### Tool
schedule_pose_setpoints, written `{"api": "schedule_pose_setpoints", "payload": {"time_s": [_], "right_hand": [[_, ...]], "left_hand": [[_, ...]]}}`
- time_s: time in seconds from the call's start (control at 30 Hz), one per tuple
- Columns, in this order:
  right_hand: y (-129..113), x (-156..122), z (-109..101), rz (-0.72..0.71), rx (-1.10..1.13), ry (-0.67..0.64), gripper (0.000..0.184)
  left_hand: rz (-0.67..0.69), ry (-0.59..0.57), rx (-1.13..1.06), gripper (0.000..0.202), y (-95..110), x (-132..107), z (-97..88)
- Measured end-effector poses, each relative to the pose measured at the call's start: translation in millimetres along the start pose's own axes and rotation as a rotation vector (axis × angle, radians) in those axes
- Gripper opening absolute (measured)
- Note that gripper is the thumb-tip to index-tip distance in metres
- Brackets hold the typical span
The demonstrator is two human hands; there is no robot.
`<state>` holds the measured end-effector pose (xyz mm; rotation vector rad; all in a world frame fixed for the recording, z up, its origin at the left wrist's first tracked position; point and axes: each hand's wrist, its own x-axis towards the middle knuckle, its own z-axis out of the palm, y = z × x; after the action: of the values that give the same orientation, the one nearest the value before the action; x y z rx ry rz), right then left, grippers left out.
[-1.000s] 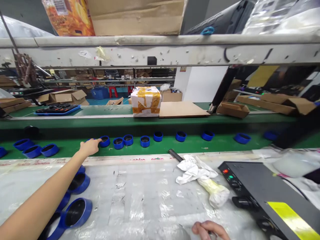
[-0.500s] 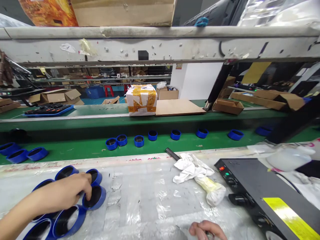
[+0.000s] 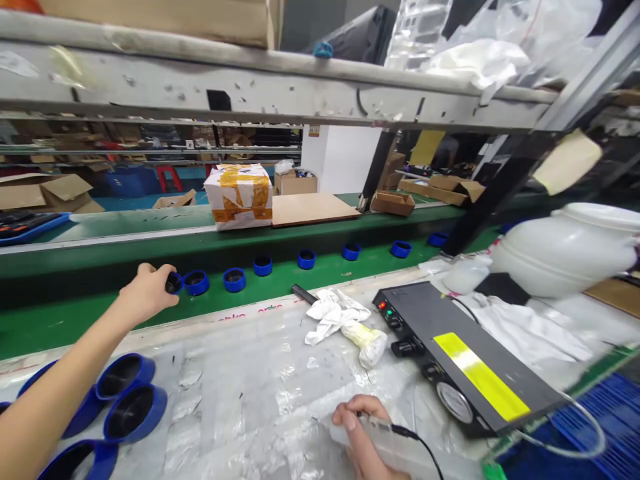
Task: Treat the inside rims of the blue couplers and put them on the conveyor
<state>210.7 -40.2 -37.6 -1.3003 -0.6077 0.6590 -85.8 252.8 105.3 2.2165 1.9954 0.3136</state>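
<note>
My left hand (image 3: 150,293) reaches across to the green belt, its fingers closed on the rim of a small blue ring-shaped cup (image 3: 175,283) with a dark inside. Right beside that one stands another blue cup (image 3: 196,283). Low in the view, my right hand (image 3: 364,427) is wrapped around a translucent dispensing syringe (image 3: 385,445), its thin tip pointing left above the plastic-covered bench. A black cable runs off the syringe. Under my left forearm, several larger-looking blue cups (image 3: 135,413) sit grouped on the bench.
More blue cups (image 3: 307,259) stand in a row along the green belt (image 3: 280,283). A black control box (image 3: 465,353) with knobs and a gauge lies on the right. Crumpled white cloth (image 3: 340,313) and a black-handled tool (image 3: 303,293) lie mid-bench. A white jug (image 3: 565,250) stands farther right.
My left hand has moved from the grouped cups on the bench up to a cup on the belt. The view has turned right, and my right hand with the syringe shows more fully.
</note>
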Motion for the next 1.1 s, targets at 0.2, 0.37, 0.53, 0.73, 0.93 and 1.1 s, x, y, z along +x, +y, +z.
{"api": "schedule_pose_setpoints", "payload": {"time_s": [0.2,0.37,0.53,0.73,0.93,1.1], "right_hand": [[-22.4,-1.8,1.1,0.039,0.133,-0.069,0.035],[-45.2,-3.0,9.0,-0.147,0.235,-0.252,0.023],[-54.5,1.1,26.1,-0.266,0.123,-0.45,0.01],[-53.8,1.2,39.0,-0.293,0.035,-0.5,0.01],[-47.2,2.3,44.4,-0.284,0.074,-0.488,0.011],[-48.9,1.9,45.9,-0.284,0.064,-0.464,0.01]], "left_hand": [[0.583,-0.106,-0.453,0.073,42.6,-133.7,55.0],[0.541,-0.365,-0.748,0.07,81.3,-184.6,130.9],[0.532,-0.402,-0.863,0.071,77.7,-186.6,144.8],[0.584,-0.424,-0.908,0.062,81.8,-193.5,134.4],[0.6,-0.428,-0.919,0.063,83.2,-191.9,134.4],[0.594,-0.461,-0.902,0.06,83.6,-190.7,130.5]]}}
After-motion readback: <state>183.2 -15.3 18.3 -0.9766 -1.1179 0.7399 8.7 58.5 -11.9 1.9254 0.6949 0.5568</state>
